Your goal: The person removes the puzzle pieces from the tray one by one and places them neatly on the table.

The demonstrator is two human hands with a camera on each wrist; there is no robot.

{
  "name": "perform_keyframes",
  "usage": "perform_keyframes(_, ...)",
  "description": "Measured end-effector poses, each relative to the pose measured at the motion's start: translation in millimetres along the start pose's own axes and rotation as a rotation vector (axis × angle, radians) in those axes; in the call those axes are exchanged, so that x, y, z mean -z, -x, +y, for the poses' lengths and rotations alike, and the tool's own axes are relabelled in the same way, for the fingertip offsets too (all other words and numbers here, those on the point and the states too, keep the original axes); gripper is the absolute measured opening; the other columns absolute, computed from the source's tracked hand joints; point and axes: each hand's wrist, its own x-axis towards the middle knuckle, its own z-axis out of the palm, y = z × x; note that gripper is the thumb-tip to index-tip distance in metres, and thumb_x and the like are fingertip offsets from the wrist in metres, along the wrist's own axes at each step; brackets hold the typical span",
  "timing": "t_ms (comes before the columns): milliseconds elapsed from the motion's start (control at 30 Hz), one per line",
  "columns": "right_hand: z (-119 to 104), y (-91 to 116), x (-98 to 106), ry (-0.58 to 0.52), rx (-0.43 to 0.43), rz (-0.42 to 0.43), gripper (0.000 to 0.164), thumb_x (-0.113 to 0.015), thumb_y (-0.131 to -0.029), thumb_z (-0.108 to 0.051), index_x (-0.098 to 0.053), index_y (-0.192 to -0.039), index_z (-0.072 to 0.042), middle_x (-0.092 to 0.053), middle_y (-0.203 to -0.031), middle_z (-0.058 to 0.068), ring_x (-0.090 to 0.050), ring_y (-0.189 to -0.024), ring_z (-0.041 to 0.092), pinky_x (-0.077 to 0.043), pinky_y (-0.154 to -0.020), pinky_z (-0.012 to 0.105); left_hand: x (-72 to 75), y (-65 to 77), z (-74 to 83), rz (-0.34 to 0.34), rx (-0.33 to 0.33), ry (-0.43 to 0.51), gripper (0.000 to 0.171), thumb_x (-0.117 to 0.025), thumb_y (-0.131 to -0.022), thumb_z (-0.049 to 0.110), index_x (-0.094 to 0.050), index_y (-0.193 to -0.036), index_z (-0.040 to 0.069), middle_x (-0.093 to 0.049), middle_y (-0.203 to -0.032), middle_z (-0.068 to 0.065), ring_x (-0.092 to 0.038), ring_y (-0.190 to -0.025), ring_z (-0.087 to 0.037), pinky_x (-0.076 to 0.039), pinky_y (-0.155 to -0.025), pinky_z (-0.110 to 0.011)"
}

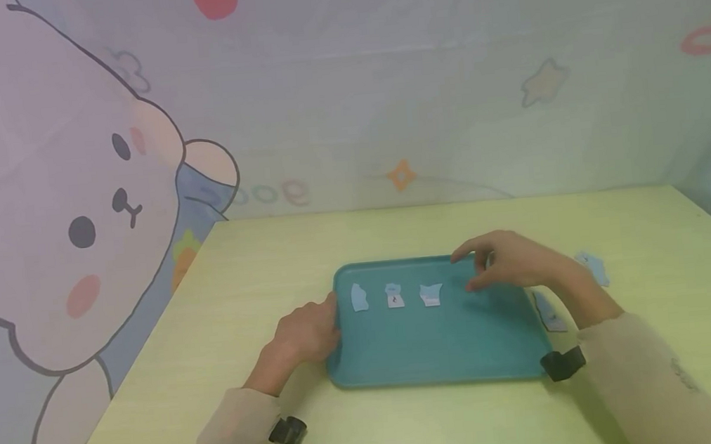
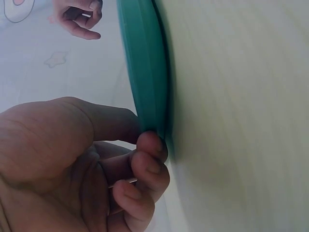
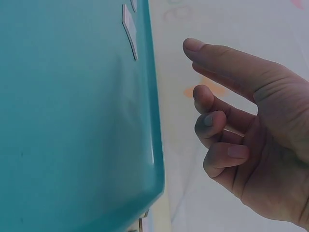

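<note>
A teal tray lies on the table. My left hand grips its left rim, and in the left wrist view the fingers curl round the edge. Three small pale blue and white card pieces with uneven edges lie in a row toward the tray's far side: a left piece, a middle piece with a dark mark, and a right piece. Over the tray's far right part hovers my right hand, fingers loosely bent and thumb apart, holding nothing. In the right wrist view, one card piece shows near the rim.
Right of the tray, one card piece lies beside its rim, partly behind the right wrist. Farther right is another card piece. The pale yellow table ends at a printed cloth backdrop. Each sleeve carries a black strap piece.
</note>
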Motion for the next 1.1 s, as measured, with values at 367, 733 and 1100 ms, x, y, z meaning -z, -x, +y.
perform_keyframes(367, 2, -14, -9, -0.004, -0.008, -0.029, 0.048, -0.085, -0.089, -0.023, -0.072, -0.133, -0.011, -0.063, -0.085, 0.003, -0.054, -0.074, 0.018, -0.045, -0.065, 0.034, 0.4, 0.4, 0.2, 0.003, 0.0, 0.001, 0.063, -0.056, -0.104, 0.012, -0.035, -0.161, -0.004, -0.068, -0.107, -0.016, -0.06, -0.083, -0.024, -0.047, -0.065, -0.039)
perform_keyframes(733, 0, -23, -15, -0.005, 0.014, -0.049, 0.043, -0.085, -0.088, -0.022, -0.075, -0.128, -0.01, -0.061, -0.081, 0.001, -0.052, -0.072, 0.017, -0.045, -0.066, 0.034, 0.6, 1.0, 1.2, 0.01, 0.003, 0.003, 0.063, -0.056, -0.103, 0.011, -0.035, -0.161, -0.004, -0.067, -0.107, -0.016, -0.059, -0.082, -0.024, -0.045, -0.064, -0.037)
perform_keyframes(1100, -5, -32, -20, 0.007, 0.04, -0.068, 0.039, -0.087, -0.087, -0.021, -0.077, -0.123, -0.01, -0.059, -0.081, 0.0, -0.052, -0.073, 0.015, -0.044, -0.067, 0.032, 2.3, 1.5, 3.6, 0.019, 0.002, -0.009, 0.063, -0.057, -0.103, 0.011, -0.036, -0.161, -0.004, -0.067, -0.103, -0.014, -0.058, -0.08, -0.023, -0.044, -0.062, -0.036)
